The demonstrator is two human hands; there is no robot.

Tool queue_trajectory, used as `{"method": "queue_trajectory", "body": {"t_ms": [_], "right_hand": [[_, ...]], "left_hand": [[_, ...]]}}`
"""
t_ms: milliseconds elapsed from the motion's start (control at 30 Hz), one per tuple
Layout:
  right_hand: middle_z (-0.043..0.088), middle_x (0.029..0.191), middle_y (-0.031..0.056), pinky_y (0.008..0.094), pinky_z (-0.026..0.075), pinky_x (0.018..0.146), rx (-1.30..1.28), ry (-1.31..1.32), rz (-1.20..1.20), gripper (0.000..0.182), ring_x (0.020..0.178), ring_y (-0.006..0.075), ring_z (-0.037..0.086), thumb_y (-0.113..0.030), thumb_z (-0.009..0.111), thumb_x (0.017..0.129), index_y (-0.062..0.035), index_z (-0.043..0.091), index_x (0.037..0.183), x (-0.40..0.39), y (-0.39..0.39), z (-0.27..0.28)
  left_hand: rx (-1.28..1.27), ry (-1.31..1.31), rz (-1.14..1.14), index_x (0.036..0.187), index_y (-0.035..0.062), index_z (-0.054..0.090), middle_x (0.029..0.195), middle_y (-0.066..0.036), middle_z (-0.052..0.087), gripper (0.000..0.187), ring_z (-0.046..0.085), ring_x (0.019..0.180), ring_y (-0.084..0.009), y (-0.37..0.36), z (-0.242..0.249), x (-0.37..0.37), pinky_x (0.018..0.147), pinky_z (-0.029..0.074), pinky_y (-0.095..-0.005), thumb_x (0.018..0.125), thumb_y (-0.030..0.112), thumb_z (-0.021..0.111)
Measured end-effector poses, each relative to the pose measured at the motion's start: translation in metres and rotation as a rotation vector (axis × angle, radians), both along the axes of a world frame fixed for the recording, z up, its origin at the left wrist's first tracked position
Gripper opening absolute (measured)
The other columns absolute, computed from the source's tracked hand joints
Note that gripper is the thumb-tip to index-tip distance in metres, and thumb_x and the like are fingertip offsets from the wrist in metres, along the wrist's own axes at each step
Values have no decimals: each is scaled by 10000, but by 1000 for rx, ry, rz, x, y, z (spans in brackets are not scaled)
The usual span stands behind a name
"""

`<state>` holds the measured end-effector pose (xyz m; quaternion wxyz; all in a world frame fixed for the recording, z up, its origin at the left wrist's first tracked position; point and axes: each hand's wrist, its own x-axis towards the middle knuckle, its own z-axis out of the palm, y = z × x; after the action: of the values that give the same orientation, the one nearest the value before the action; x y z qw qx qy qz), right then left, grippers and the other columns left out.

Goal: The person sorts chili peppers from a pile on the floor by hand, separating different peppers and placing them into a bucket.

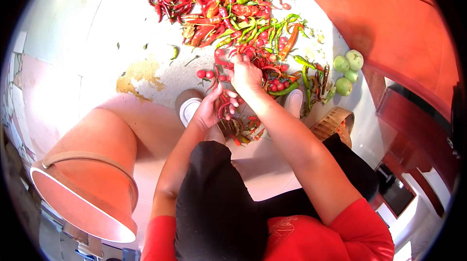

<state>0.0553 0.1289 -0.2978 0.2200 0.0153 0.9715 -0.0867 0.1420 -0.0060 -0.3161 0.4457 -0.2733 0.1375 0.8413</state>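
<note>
- Right hand (245,73): reaches forward into the near edge of the chilli heap (228,8), knuckles up, fingers curled down among the pods; whether they pinch one pod or merely rake cannot be told, since the fingertips are hidden.
- Left hand (210,110): lies at about 7 o'clock of the right hand, palm turned up and cupped, with a few red chillies (224,108) resting in it.
- Chilli heap: spread on the pale floor (97,37), running from 12 o'clock down to the hands; red pods dominate, with green chillies (253,30) mixed in at 1 o'clock and small round red fruits (205,74) just beside the left hand at 11 o'clock.
- Surroundings: an orange bucket (92,178) stands at 8 o'clock, well apart; three pale green round fruits (348,69) lie at 3 o'clock; a woven basket (335,122) sits at 4 o'clock, near the right forearm.
- Technique, as a judgement: sorting goes best if the right hand lifts one pod at a time by its stalk and drops it into the cupped palm, which should stay close beneath so nothing rolls off; pods handled roughly may split.
</note>
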Motion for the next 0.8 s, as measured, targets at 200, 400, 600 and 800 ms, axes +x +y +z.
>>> {"method": "queue_trajectory", "body": {"t_ms": [200, 400, 600, 800], "right_hand": [[667, 826, 141, 430, 522, 679, 116, -183, 105, 354, 798, 313, 658, -293, 670, 748, -71, 564, 1002, -15, -1, -1], [664, 830, 119, 330, 509, 667, -574, -193, -146, 260, 733, 218, 652, -162, 687, 767, -45, 606, 984, -27, 27, 10], [637, 895, 33, 213, 463, 630, -1141, 263, -614, 175, 723, 76, 570, -2, 631, 841, -28, 563, 1000, -15, 61, 13], [648, 960, 83, 280, 485, 669, -585, 517, -175, 191, 748, 136, 607, -35, 633, 819, -48, 555, 993, -13, 69, 42]], "left_hand": [[8, 56, 4, 978, 90, 610, 845, -55, 654, 530, 612, 688, -171, -3, 0, 0, 504, 449, -300, 919, 564, 382], [21, 29, 57, 973, 88, 606, 851, -71, 658, 509, 613, 662, -173, -5, 1, 1, 493, 454, -301, 930, 542, 380], [63, 68, 90, 969, 83, 603, 848, -85, 656, 497, 620, 662, -170, -3, -3, 2, 484, 469, -295, 944, 518, 365], [21, 29, 113, 906, 82, 611, 822, -106, 651, 488, 617, 624, -207, -1, -3, 3, 436, 453, -301, 943, 510, 379]]}}
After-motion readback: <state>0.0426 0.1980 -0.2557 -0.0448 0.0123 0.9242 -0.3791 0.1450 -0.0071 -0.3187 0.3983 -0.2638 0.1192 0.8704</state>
